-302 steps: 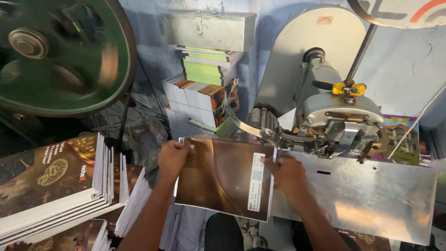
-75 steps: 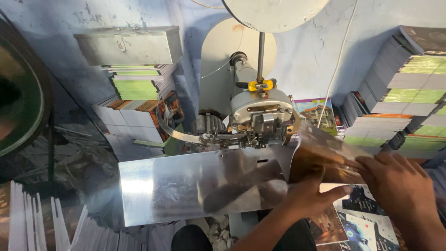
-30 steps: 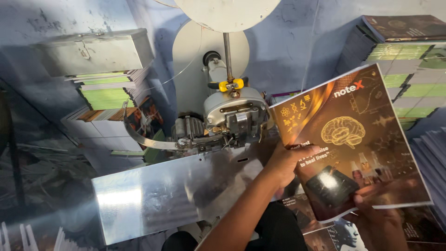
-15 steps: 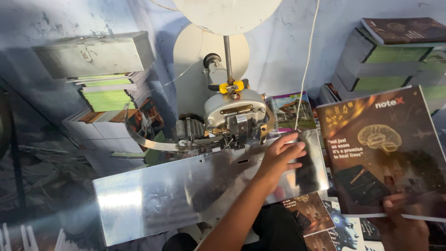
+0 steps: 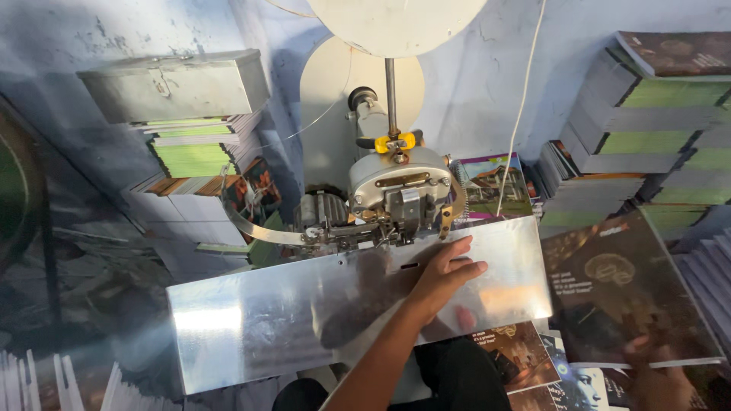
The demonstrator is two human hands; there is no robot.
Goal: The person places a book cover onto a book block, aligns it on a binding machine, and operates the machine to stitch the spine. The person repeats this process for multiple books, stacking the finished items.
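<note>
Stacked books (image 5: pixel 655 114) line the wall behind the machine (image 5: pixel 396 190). Left hand (image 5: pixel 445 274) lies flat, open, on the plate (image 5: pixel 251 327). Right hand (image 5: pixel 655 373), blurred, grips a booklet (image 5: pixel 624 289).

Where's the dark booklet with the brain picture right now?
In the head view, the booklet lies at the right, just past the metal plate's right end, below the stacks, with the right hand on its lower edge.

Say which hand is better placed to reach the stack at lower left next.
Probably the left hand: it lies open and empty on the steel plate, nearer that stack. The right hand is far right, on the dark booklet.
</note>
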